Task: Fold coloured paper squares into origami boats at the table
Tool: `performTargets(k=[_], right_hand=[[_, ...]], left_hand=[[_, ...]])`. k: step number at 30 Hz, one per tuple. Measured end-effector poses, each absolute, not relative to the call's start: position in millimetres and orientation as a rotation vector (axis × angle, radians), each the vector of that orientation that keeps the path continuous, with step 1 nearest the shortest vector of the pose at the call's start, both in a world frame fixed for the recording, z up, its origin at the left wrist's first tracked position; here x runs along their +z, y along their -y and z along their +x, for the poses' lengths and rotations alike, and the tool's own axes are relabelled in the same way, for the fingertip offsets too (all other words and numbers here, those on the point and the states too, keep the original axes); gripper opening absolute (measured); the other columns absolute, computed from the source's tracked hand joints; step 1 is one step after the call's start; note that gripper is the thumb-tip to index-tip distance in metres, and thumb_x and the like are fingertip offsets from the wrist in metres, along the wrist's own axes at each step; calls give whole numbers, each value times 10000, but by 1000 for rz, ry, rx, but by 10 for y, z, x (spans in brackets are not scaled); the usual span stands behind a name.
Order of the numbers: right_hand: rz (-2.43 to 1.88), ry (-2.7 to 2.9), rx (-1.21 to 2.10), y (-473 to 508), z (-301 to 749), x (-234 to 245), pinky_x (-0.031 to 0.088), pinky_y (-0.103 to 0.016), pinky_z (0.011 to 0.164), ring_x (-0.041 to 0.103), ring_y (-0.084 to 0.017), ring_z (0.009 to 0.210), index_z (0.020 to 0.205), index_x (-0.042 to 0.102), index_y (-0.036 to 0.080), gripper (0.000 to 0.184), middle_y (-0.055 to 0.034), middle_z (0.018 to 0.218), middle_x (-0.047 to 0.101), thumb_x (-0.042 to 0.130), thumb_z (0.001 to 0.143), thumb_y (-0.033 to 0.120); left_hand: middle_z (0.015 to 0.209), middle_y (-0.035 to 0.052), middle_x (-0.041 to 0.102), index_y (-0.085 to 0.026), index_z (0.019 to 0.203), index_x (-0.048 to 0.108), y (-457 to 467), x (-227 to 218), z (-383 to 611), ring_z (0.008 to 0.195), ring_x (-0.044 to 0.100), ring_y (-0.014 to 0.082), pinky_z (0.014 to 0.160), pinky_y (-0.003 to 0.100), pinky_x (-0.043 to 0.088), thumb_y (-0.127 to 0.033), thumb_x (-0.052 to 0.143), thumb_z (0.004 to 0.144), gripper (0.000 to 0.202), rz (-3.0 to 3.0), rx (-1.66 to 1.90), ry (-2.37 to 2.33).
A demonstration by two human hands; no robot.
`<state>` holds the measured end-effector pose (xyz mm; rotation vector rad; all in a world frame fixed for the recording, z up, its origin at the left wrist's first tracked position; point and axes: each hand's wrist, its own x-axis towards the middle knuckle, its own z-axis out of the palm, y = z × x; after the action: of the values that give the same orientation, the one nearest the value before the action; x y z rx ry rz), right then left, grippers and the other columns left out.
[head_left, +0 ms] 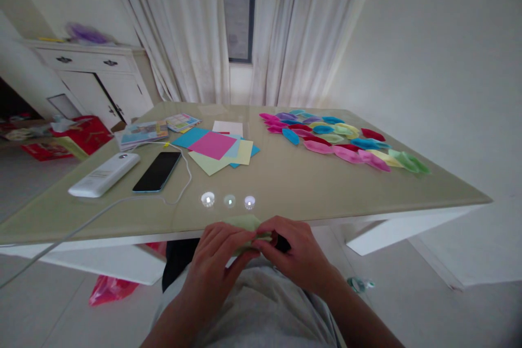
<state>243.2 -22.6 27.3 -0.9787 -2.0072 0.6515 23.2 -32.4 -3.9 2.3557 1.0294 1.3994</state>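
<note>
My left hand and my right hand meet at the table's near edge, both closed on a light green paper piece. Their fingertips pinch it from either side, and most of the paper is hidden under the fingers. A stack of coloured square papers lies further back at the centre of the table. Several folded paper shapes in pink, blue, green, yellow and red are spread over the right part of the table.
A black phone and a white power bank with a white cable lie at the left of the glass-topped table. Booklets sit behind them. A white cabinet and curtains stand beyond.
</note>
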Motion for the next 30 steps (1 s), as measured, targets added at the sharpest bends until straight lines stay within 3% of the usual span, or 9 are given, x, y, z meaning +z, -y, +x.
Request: performTargets(k=[5, 11, 20, 30], right_hand=[[-875, 1898, 861, 258, 2471, 344, 546, -208, 697, 706, -128, 713, 1137, 713, 212, 279, 0, 854, 769, 841, 896, 269], [-774, 1917, 977, 263, 2532, 387, 572, -234, 762, 742, -144, 811, 1206, 726, 200, 280, -38, 946, 782, 637, 949, 133], [-801, 1906, 1007, 262, 2523, 399, 530, -194, 716, 732, -118, 776, 1097, 754, 198, 105, -21, 896, 787, 678, 1025, 207], [-809, 1841, 1013, 260, 2461, 328, 530, -197, 691, 716, -117, 701, 998, 767, 197, 49, 0, 796, 762, 765, 988, 244]], left_hand=[[1026, -32, 759, -287, 1145, 676, 323, -37, 208, 954, 705, 138, 873, 221, 542, -182, 662, 1044, 146, 2196, 1277, -984], [1028, -25, 681, -299, 1089, 685, 332, 56, 207, 951, 677, 122, 854, 205, 547, -169, 600, 1065, 157, 2042, 1219, -949], [1177, 18, 649, -319, 1238, 671, 436, 25, 257, 1106, 650, 170, 957, 281, 533, -171, 649, 1032, 255, 1927, 1299, -916], [994, 4, 663, -288, 1092, 701, 433, -3, 264, 925, 646, 166, 826, 278, 522, -219, 716, 1007, 110, 1704, 1292, -867]])
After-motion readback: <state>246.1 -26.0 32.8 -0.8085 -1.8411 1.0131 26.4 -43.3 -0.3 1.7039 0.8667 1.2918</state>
